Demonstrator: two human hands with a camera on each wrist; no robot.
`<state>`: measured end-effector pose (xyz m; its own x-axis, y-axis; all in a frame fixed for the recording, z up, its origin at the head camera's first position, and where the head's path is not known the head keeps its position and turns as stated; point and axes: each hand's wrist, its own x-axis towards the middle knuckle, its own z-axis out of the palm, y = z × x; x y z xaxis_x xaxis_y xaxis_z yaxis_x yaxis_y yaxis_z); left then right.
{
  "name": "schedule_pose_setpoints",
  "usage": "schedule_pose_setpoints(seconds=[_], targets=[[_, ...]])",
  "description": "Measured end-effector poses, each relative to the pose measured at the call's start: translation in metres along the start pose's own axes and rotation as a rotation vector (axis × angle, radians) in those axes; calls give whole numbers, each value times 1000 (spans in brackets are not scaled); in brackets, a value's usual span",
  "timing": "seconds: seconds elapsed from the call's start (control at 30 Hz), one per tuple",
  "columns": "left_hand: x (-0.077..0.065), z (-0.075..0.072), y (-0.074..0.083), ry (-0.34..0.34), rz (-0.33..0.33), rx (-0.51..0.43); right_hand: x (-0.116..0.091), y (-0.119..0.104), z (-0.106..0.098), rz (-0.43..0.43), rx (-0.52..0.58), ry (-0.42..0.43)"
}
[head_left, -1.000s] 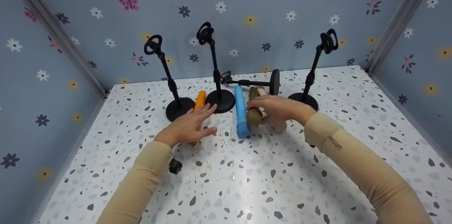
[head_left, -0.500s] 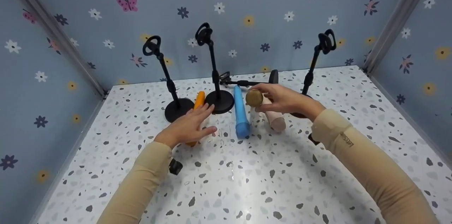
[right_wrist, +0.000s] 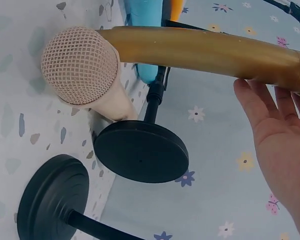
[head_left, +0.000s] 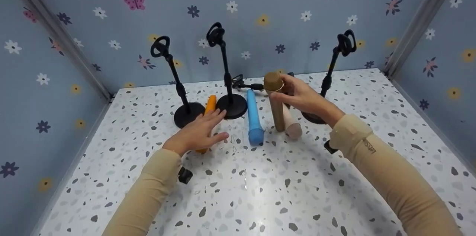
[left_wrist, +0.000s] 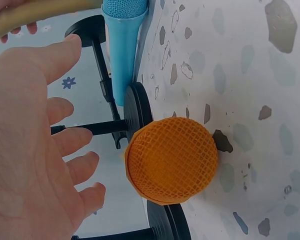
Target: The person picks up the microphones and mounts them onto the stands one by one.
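Observation:
With its head end up, a gold-brown microphone [head_left: 276, 113] stands roughly upright in the grip of my right hand [head_left: 305, 98], fingers and thumb around the part just below its head. Whether its lower end touches the table I cannot tell. My left hand [head_left: 195, 133] hovers with spread fingers over an orange microphone [left_wrist: 171, 161], apart from it in the left wrist view. A blue microphone [head_left: 253, 115] lies between the hands. Just right of the gold-brown one lies a pale pink microphone [head_left: 293, 128], partly hidden behind it in the head view.
Three black microphone stands are upright: left [head_left: 181, 91], middle [head_left: 228, 79] and right [head_left: 327, 81]. Another black stand [head_left: 256, 86] lies on its side near the back wall [head_left: 245, 42]. Flowered panels enclose the speckled table [head_left: 238, 198] at back and sides.
My right hand has lifted the gold-brown microphone from beside the pink one and tipped it from lying to upright, head end up. My left hand has stayed in place.

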<state>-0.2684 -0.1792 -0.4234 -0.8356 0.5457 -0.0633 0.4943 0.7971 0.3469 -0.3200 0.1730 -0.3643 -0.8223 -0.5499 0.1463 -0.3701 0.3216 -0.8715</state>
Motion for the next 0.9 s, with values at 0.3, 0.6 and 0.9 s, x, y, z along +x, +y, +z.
schedule_pose_setpoints(seconds=[0.3,0.6,0.9], targets=[[-1,1,2,11,19,-3,2,16,11,85,-36,14],[-1,-2,4,0,3,-4,5,19,22,151,-52,4],[2,-6,6,4,-28,2,-2,-15,12,185,-23,-11]])
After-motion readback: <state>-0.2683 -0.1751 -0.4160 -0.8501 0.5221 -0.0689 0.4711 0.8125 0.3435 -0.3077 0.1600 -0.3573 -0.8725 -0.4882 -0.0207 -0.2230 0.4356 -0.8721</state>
